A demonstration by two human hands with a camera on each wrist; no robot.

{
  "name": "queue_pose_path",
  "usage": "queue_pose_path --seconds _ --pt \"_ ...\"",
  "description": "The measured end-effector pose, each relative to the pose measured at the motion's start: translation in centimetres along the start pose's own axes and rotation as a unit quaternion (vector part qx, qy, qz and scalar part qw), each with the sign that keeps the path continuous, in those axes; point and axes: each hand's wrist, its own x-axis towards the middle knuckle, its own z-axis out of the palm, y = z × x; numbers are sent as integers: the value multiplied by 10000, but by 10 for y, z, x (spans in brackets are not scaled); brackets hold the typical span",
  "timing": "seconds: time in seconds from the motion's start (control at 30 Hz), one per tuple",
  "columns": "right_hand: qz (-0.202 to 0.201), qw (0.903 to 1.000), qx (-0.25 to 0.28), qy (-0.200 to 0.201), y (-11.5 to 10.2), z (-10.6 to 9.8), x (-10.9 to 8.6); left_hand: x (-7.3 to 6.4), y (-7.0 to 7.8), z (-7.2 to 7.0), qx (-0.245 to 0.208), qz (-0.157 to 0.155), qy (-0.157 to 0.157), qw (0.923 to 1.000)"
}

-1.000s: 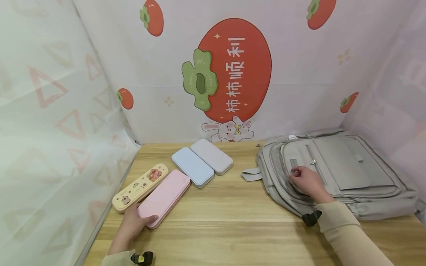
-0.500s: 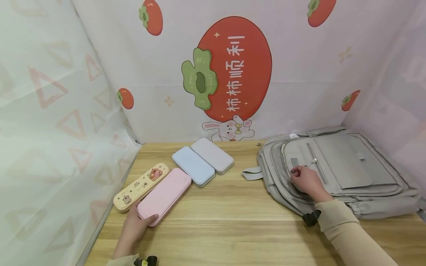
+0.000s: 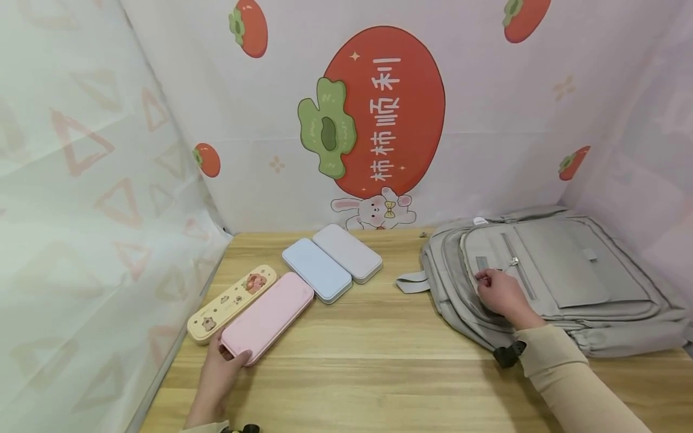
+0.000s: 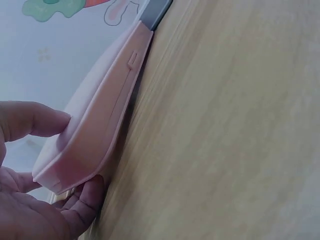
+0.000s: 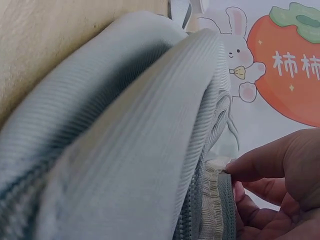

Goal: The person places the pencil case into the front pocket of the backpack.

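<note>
Evidently, the pink pencil case (image 3: pixel 267 316), beside the yellow case (image 3: pixel 230 305), is pinched by the left hand (image 3: pixel 219 365), the zippered edge (image 5: pixel 228 206) of the grey backpack (image 3: pixel 563 258) by the right hand (image 3: pixel 503 294). The case is best gripped firmly, the edge raised gently.

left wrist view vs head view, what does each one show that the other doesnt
Only the left wrist view shows the small raised tab on the long side of the pink case.

Only the head view shows the grey backpack, the right hand at it, and the printed lid of the yellow case.

Both show the left hand gripping the pink case, thumb on top, plus the wooden table and parts of the rabbit-and-fruit backdrop.
</note>
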Motion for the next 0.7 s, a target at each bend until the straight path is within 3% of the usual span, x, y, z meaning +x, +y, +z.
queue_pose_path --seconds 0.13,0.27,0.6,0.7 --pt "68 9998 174 -99 2 -2 -1 -2 2 2 -501 25 156 9986" --pt "79 9994 323 -72 1 -4 -2 -4 4 3 -1268 -35 150 9918" --pt "309 9969 725 -80 -5 -13 -10 -7 3 -2 -2093 -223 -9 9776" --pt "293 9957 876 -60 -4 -15 -10 -8 4 -4 -2128 -238 -23 9768"
